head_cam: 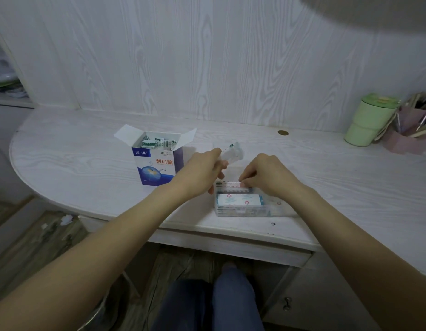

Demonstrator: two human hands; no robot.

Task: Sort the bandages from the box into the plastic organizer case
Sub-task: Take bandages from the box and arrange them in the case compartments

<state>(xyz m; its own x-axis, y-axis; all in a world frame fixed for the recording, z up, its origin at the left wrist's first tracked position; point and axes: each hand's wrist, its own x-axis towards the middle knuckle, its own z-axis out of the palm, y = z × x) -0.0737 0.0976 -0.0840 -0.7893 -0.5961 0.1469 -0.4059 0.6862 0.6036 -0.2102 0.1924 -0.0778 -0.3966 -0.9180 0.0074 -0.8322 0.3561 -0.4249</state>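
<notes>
Clear plastic organizer case [240,206], part-filled: left hand [202,170] pinching white wrapped bandages [232,151], right hand [266,175] pinching a strip [231,183]; best laid flat, edges aligned, from open blue-white carton [157,161]

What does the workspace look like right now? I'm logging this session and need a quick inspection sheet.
Surface: white wood-grain desk.
Job's things: bandage box open, packets inside; clear organizer case holding bandages.
Clutter: green cup, pink pen holder at far right.
Hands: left hand holds a clear item, blurred; right hand pinches a bandage at the case's far edge.
Cables: nothing seen.
Surroundings: panelled wall, drawer below.
</notes>
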